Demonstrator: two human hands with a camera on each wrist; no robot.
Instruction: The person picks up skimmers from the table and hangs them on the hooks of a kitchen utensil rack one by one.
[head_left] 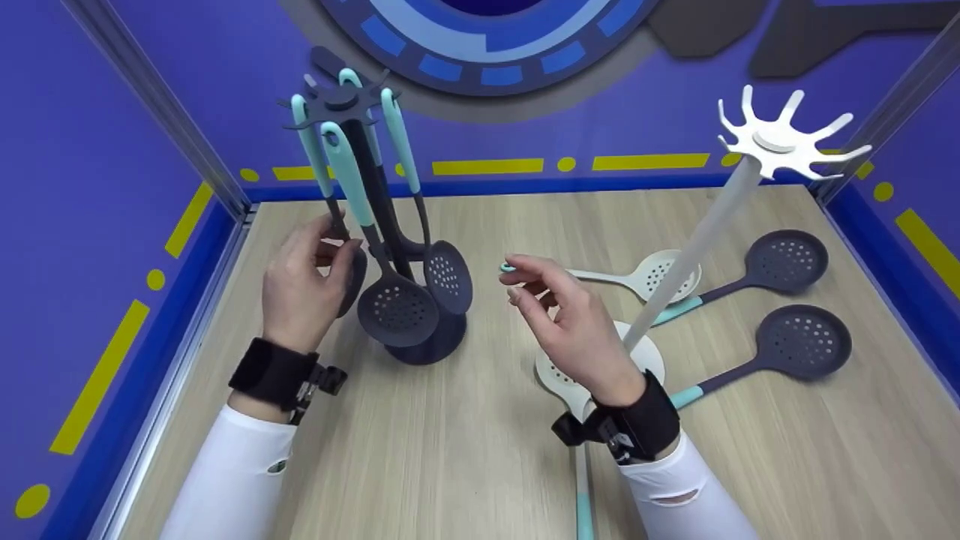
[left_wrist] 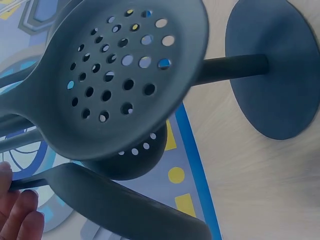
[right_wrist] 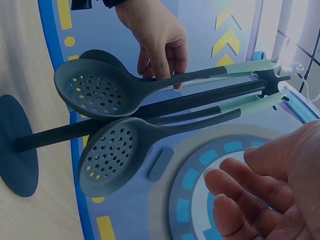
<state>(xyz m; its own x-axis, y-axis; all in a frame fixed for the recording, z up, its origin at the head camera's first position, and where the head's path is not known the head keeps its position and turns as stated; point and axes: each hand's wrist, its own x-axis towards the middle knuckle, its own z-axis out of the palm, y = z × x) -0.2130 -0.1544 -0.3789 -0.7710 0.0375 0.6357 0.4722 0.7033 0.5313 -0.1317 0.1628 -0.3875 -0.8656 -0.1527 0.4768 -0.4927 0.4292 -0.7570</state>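
Note:
In the head view my left hand (head_left: 304,274) pinches the dark shaft of a mint-handled ladle or spoon (head_left: 352,281), its bowl partly hidden behind the hand. It hangs by its handle from a dark utensil stand (head_left: 431,345). A dark skimmer (head_left: 397,309) hangs at the front of this stand, and another dark skimmer (head_left: 448,277) on its right side. My right hand (head_left: 574,322) is held to the right of the stand, fingers loosely bent, with nothing in them. Its fingertips overlap the mint handle end of a white skimmer (head_left: 664,276) lying behind.
A white utensil stand (head_left: 694,247) with bare hooks rises behind my right hand. Two dark skimmers, one farther back (head_left: 787,261) and one nearer (head_left: 802,341), lie on the wooden table (head_left: 465,450). Another white skimmer (head_left: 559,375) lies partly under my right wrist. Blue walls enclose the table.

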